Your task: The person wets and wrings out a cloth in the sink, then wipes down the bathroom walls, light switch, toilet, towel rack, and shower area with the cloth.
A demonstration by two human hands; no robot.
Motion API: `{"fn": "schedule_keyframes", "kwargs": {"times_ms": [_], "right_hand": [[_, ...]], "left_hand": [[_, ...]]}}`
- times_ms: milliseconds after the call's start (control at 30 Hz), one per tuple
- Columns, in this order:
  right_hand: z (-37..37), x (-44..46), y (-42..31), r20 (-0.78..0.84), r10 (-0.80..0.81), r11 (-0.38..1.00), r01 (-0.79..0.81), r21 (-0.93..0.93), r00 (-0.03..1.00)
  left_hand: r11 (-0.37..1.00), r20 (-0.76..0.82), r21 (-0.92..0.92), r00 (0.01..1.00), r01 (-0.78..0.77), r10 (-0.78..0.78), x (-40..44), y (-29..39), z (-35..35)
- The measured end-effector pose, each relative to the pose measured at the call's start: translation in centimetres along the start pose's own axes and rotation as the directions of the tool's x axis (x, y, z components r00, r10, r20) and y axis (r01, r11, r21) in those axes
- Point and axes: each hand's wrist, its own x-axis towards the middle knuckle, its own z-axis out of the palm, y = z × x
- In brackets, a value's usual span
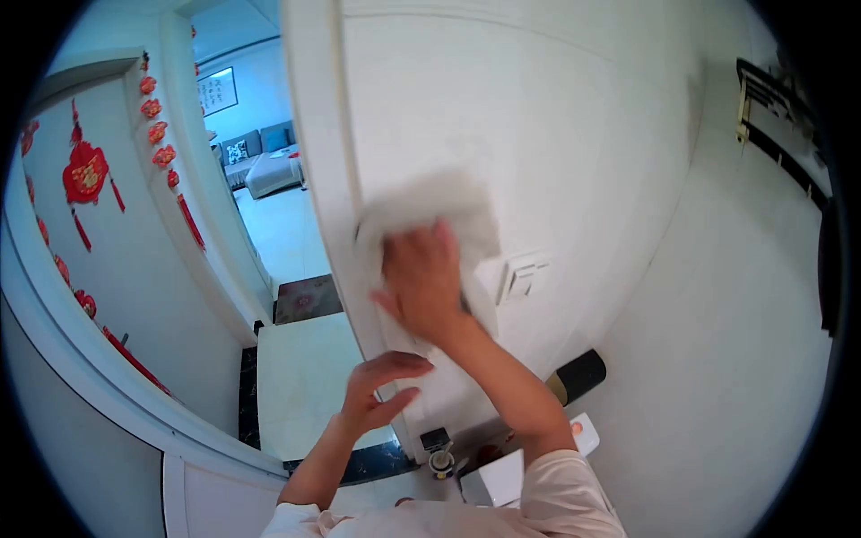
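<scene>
White wall (556, 117): right hand (421, 280), blurred, over pale cloth (471, 213), grip cannot be told; left hand (378, 392) just below, thumb and fingers apart

hands (421, 278) (381, 390) 2 | cloth (473, 220) 1 | switch plate (522, 279) 1 | mat (308, 299) 1

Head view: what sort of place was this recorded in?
Most likely a home: a sofa shows in the distance, with a dark floor mat nearer and a red hanging ornament at picture left.
</scene>
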Motion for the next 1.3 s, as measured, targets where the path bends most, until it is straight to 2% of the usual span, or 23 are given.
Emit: {"fn": "schedule_keyframes", "kwargs": {"times_ms": [67,133,200,267,300,400,433,467,533,567,633,667,733,767,833,900,933,1033,1100,1133,1167,1267,1300], "right_hand": [[3.2,-2.9,-1.1,-0.049,-0.364,0.928,0.367,0.062,0.93],[6.4,-7.7,0.1,0.112,-0.461,0.887,0.454,0.088,0.88],[4.1,-5.7,1.0,0.185,-0.398,0.916,0.399,0.036,0.898],[1.9,0.4,1.6,-0.077,-0.413,0.911,0.41,-0.056,0.908],[-0.7,3.3,1.2,-0.085,-0.401,0.902,0.377,-0.208,0.912],[-4.1,9.4,3.0,-0.279,-0.297,0.942,0.232,-0.241,0.913],[-4.5,10.7,3.7,-0.41,-0.227,0.972,0.177,-0.155,0.884],[-4.7,11.7,4.2,-0.511,-0.139,0.974,0.21,0.084,0.848],[-5.7,11.8,3.5,-0.48,-0.058,0.916,0.238,0.323,0.875],[-6.1,11.5,3.7,-0.404,0.009,0.866,0.195,0.461,0.915],[-7.5,10.8,5.0,-0.217,0.111,0.712,0.075,0.698,0.97],[-8.6,11.0,5.1,-0.096,0.22,0.539,-0.04,0.841,0.971],[-11.8,11.2,4.7,0.099,0.197,0.494,-0.186,0.85,0.975],[-12.6,11.0,4.9,0.155,0.133,0.546,-0.203,0.813,0.979],[-13.8,10.9,4.9,0.275,0.01,0.652,-0.215,0.727,0.961],[-14.2,10.3,4.5,0.265,0.047,0.695,-0.222,0.684,0.963],[-14.1,9.9,4.5,0.262,0.068,0.71,-0.231,0.665,0.963],[-13.1,9.5,5.9,0.157,0.235,0.524,-0.261,0.811,0.959],[-12.4,9.5,6.0,0.112,0.317,0.383,-0.235,0.893,0.942],[-12.0,9.5,5.8,0.115,0.345,0.245,-0.207,0.947,0.932],[-11.6,9.6,5.6,0.123,0.367,0.103,-0.172,0.98,0.922],[-9.3,8.6,7.2,0.252,0.369,-0.222,-0.178,0.959,0.895],[-9.2,8.1,7.2,0.304,0.357,-0.252,-0.222,0.942,0.884]], "left_hand": [[0.985,0.335,0.002,0.928,0.172,-0.162,-0.6,-1.7,-0.7],[0.977,0.527,0.143,0.824,0.156,-0.209,-0.7,-3.3,-0.7],[0.983,0.514,0.18,0.851,0.021,-0.112,0.5,-3.8,-0.8],[0.977,0.49,0.19,0.872,-0.101,-0.005,3.3,-2.8,-1.7],[0.977,0.443,0.174,0.896,-0.125,0.035,5.0,-2.0,-2.4],[0.981,0.304,0.097,0.944,-0.167,0.131,8.8,2.3,-4.9],[0.971,0.186,0.068,0.959,-0.229,0.214,9.6,3.6,-5.2],[0.945,0.101,0.088,0.947,-0.314,0.305,10.4,5.1,-5.6],[0.876,-0.068,0.152,0.879,-0.458,0.472,12.3,7.5,-6.1],[0.92,-0.026,-0.11,0.926,-0.376,0.376,13.5,7.8,-5.8],[0.812,0.133,-0.575,0.968,-0.1,0.213,16.1,8.4,-5.4],[0.813,0.329,-0.573,0.938,0.106,0.109,17.4,8.6,-6.1],[0.76,0.677,-0.438,0.733,0.48,-0.073,19.5,8.7,-7.4],[0.786,0.666,-0.335,0.721,0.519,-0.192,20.0,8.5,-7.1],[0.71,0.643,-0.391,0.726,0.585,-0.244,20.8,8.2,-7.2],[0.601,0.64,-0.504,0.735,0.621,-0.222,21.1,8.4,-7.8],[0.679,0.537,-0.476,0.796,0.559,-0.28,20.5,8.8,-8.2],[0.852,0.104,-0.347,0.919,0.392,-0.381,17.8,11.2,-8.6],[0.996,-0.242,0.086,0.969,-0.031,0.051,15.9,9.3,-6.0],[0.919,-0.323,0.344,0.895,-0.193,0.309,15.4,8.0,-4.9],[0.606,-0.197,0.734,0.758,-0.306,0.622,15.6,7.4,-4.2],[0.347,-0.117,0.93,0.794,-0.124,0.596,16.8,5.1,-4.3],[0.343,-0.112,0.931,0.797,-0.124,0.594,17.4,4.6,-4.6]]}}
